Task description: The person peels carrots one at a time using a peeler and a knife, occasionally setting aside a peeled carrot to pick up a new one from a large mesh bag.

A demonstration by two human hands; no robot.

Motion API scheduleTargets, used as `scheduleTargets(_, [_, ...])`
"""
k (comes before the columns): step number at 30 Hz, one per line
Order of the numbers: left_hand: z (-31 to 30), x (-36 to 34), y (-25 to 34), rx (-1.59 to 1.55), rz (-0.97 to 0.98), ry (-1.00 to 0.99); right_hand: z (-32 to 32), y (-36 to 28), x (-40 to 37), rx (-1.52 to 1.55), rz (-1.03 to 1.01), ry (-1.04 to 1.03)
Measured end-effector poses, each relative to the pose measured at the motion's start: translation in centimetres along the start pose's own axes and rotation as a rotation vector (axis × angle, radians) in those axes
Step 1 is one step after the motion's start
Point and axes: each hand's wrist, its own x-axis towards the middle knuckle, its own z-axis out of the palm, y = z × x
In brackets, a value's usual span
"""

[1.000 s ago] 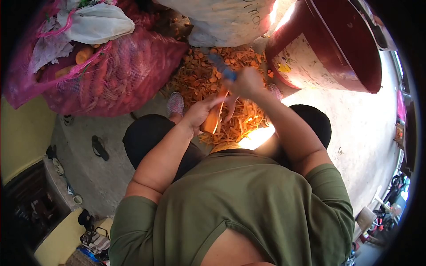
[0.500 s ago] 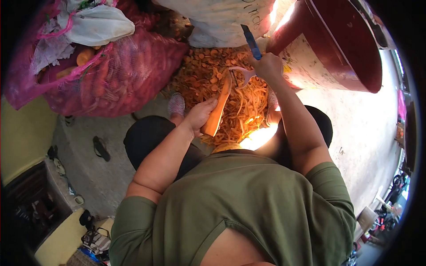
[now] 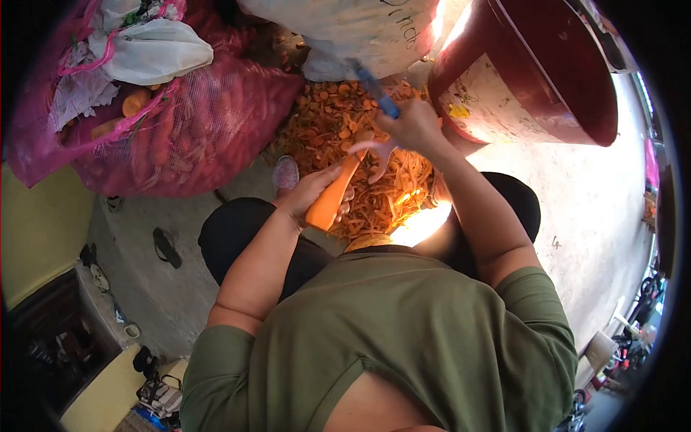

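Note:
My left hand (image 3: 315, 193) is closed around the thick lower part of an orange carrot (image 3: 332, 203), which slants away up and to the right. In my right hand (image 3: 416, 127) is a pale pink peeler (image 3: 384, 160), its head at the carrot's thin far end. The same hand also grips a blue utility knife (image 3: 376, 93), which sticks out past the fingers, its tip blurred. Below both hands, a heap of carrot peelings and cut-off ends (image 3: 392, 183) covers the floor between my feet.
A pink mesh sack (image 3: 194, 129) full of carrots stands at the left, a white cloth bag (image 3: 162, 50) on top. Straight ahead is a white sack (image 3: 345, 32) with writing. A large dark red bucket (image 3: 468, 75) stands at the right. One flip-flop (image 3: 166, 248) lies on the floor.
The carrot has turned in my left hand and moved slightly down and left. My right hand has drawn the peeler and knife left and a little nearer, along the carrot's far end.

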Motion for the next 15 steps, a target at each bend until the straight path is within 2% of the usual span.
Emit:
scheduleTargets(1, [-0.3, -0.1, -0.1, -0.011, -0.014, -0.042, 0.3, 0.2, 0.1, -0.024, -0.037, -0.057])
scheduleTargets(4, [-1.0, -0.2, -0.2, -0.007, 0.068, -0.15, 1.1, 5.8, 4.1, -0.08, 0.172, 0.168])
scheduleTargets(5, [-0.8, -0.4, -0.2, -0.028, 0.066, -0.143, 0.9, 8.0, 5.0, -0.145, 0.078, 0.112])
scheduleTargets(8, [-0.6, -0.4, -0.1, -0.08, 0.043, -0.156, -0.1, 4.0, 2.4, 0.138, 0.078, 0.203])
scheduleTargets(9, [-0.9, -0.3, -0.2, -0.093, 0.026, -0.176, -1.0, 1.3, 0.6, 0.095, 0.077, 0.069])
scheduleTargets(12, [-1.6, -0.4, -0.4, -0.119, 0.019, -0.252, 0.7, 1.9, 1.1, 0.091, 0.039, 0.052])
scheduleTargets(13, [-1.6, -0.4, -0.3, -0.124, 0.028, -0.281, 0.1, 3.0, 2.0, 0.04, 0.133, 0.064])
scheduleTargets(15, [-1.2, -0.8, -0.1, -0.109, 0.049, -0.314, -0.9, 5.6, 3.7, 0.145, 0.239, 0.123])
